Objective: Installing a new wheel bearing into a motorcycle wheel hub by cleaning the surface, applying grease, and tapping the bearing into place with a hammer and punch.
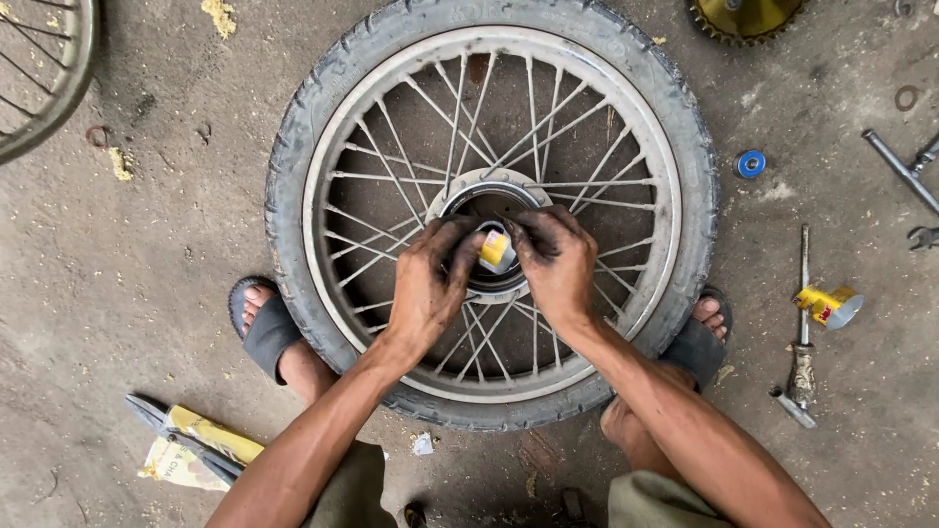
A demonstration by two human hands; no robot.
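Spoked wheel (293, 176) lies flat on the floor, pinned by both feet so the hub faces up. Left hand (427, 284) and right hand (558, 264) pinch a small yellow-white piece (495, 250) together, fingers closed on it above the hub (489, 196).
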